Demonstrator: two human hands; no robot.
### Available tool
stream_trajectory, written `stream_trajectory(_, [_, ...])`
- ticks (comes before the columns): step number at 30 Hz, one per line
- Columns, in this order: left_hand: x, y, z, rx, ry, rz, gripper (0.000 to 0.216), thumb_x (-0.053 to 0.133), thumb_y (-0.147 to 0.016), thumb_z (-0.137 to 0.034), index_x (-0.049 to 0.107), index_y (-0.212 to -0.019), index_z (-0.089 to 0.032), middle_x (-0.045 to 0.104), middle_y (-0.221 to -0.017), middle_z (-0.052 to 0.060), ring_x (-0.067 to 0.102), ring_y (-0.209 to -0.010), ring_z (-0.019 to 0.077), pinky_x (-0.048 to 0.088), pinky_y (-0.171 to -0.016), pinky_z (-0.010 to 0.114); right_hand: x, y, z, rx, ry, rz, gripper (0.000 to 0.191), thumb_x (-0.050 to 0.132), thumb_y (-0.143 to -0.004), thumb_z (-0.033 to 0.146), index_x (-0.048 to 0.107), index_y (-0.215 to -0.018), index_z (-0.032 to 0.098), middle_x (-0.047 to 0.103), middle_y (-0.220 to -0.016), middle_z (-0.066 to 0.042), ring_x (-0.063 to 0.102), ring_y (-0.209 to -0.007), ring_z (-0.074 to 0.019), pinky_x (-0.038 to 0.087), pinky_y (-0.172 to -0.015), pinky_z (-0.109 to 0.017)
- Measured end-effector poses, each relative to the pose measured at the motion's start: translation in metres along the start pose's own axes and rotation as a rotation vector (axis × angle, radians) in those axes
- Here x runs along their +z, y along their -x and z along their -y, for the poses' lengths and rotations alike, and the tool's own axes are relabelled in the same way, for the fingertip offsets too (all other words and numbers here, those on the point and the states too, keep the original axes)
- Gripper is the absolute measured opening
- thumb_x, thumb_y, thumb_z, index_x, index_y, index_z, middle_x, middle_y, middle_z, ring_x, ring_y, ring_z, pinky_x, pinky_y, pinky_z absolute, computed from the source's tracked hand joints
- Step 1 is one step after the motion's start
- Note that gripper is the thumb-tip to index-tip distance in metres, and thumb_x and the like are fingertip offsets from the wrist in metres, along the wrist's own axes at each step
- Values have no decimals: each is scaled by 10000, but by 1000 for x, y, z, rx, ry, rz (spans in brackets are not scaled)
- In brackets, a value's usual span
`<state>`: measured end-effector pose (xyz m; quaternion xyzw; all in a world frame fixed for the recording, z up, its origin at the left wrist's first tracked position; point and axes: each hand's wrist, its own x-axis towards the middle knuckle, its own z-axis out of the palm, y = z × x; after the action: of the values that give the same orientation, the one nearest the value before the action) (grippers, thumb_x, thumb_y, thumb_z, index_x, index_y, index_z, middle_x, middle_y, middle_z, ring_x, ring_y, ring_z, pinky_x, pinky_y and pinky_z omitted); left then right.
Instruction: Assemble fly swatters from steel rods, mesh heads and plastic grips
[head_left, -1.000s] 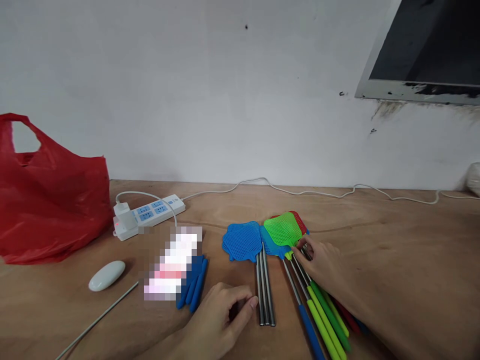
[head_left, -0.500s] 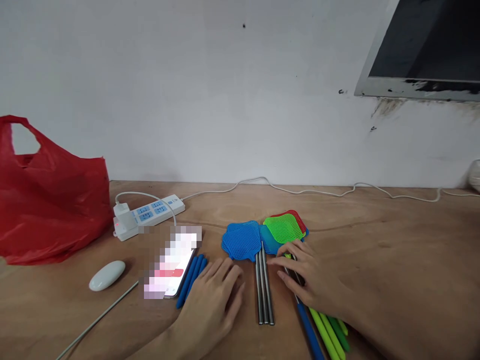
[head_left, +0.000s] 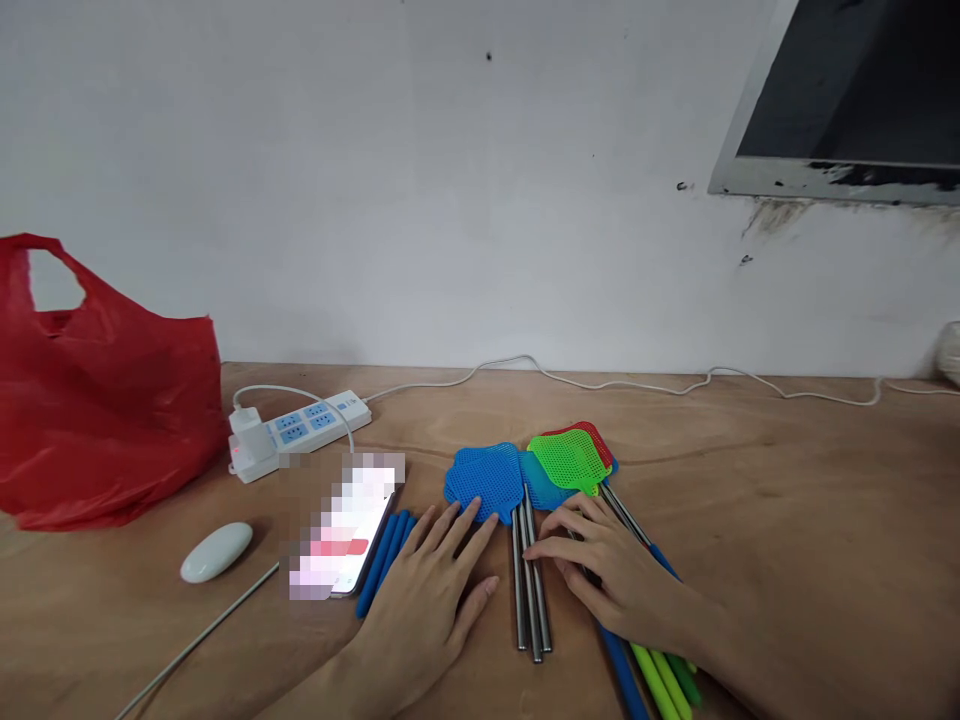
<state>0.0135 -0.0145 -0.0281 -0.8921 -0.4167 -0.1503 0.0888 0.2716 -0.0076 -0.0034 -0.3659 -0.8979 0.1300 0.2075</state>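
Observation:
My left hand (head_left: 435,590) lies flat on the wooden table (head_left: 787,520), fingers stretched toward the blue swatter heads (head_left: 486,480). My right hand (head_left: 611,570) rests with spread fingers on the bare steel rods (head_left: 531,590) and on the swatters beside them. A green swatter head (head_left: 568,458) lies on a red one (head_left: 592,432). Blue and green handle grips (head_left: 652,680) stick out under my right wrist. Loose blue grips (head_left: 386,558) lie left of my left hand.
A phone (head_left: 341,545) lies beside the loose blue grips. A white power strip (head_left: 296,430) with cable, a white oval device (head_left: 216,552) and a red plastic bag (head_left: 97,400) sit at the left. A dark screen (head_left: 847,100) hangs on the wall at upper right.
My left hand opened from a loose curl and slid forward to the blue heads. My right hand left the green and red heads and moved left onto the steel rods.

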Motion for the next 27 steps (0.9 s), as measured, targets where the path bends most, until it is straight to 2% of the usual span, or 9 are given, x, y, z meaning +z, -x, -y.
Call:
stream_trajectory(7, [1, 1, -1, -56, 6, 23, 512, 457, -1004, -424, 440, -1454, -180, 499, -1486, 146, 555, -1263, 342, 481, -1007, 533, 1, -2, -2, 11, -16, -37, 298, 498, -906, 67, 674, -1062, 250, 649, -1042, -57, 511, -1021, -251, 434, -885, -436])
stream_trajectory(10, [-4, -1, -4, -61, 28, 9, 449, 485, -987, -377, 492, -1382, -163, 538, -1438, 163, 577, -1218, 345, 481, -993, 535, 1, -2, -2, 17, -7, -45, 264, 502, -904, 68, 666, -1017, 241, 644, -1038, -61, 525, -999, -247, 448, -862, -425])
stream_trajectory(15, [-15, -6, -11, -81, 113, 24, 219, 496, -939, -210, 590, -1133, -174, 654, -1169, 122, 638, -1023, 307, 520, -898, 488, 2, -2, -2, 14, 6, -63, 238, 506, -913, 89, 653, -1026, 238, 641, -1029, -65, 536, -1004, -250, 456, -875, -437])
stream_trajectory(27, [-16, -7, -11, -78, 156, 67, 154, 457, -947, -171, 576, -1045, -175, 630, -1045, 101, 626, -909, 287, 530, -796, 449, 4, -1, -2, 22, 0, -78, 209, 511, -919, 104, 646, -1012, 233, 637, -1008, -62, 543, -990, -244, 460, -887, -436])
